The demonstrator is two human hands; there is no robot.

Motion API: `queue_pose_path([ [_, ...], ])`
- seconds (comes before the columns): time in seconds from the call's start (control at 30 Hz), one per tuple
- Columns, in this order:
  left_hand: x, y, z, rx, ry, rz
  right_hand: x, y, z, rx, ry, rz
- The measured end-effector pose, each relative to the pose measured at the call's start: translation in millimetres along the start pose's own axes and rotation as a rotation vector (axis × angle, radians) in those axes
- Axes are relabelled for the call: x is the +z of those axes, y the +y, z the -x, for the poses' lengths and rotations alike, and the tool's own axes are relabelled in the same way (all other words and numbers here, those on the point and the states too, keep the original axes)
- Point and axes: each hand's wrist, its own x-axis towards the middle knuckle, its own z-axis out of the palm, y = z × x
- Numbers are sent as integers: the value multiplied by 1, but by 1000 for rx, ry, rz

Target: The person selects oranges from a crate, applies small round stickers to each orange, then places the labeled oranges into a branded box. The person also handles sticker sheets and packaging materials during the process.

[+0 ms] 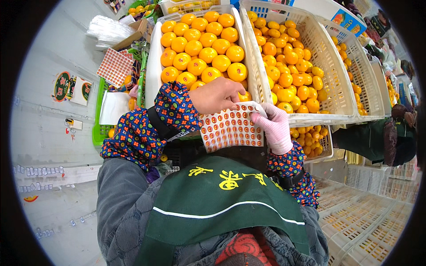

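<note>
Just below the near end of the white box [153, 66] of oranges, a sticker sheet [230, 128] is held between both hands, above the green apron [222, 204]. The left hand [217, 95] is bare; its fingers are curled down on the top edge of the sheet, beside the nearest orange [238, 71], and seem to pick at one sticker, but the fingertips are hidden, so I cannot tell if they pinch one. The right hand [276, 128], in a pink glove, supports the right side of the sheet, with the thumb on top and the fingers under it.

I judge the sheet to be very light, thin and soft: it already curls at the upper right corner. It is best held at the edge, with support from below, so the stickers do not fold together. Each small sticker is probably sticky and easy to crease, so a gentle lift at its rim with a fingertip fits. The oranges look firm but have a smooth skin that can bruise, so light pressure is enough.

Right of the white box stands a basket [328, 57] with smaller oranges.
</note>
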Motion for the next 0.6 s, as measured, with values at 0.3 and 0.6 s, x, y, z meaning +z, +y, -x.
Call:
queue_pose_path([
  [0.3,3,-15,19,-128,1,341,13,7,-10,-38,176,127],
  [0.6,-5,-9,38,-50,140,108,17,12,-19,-141,262,205],
])
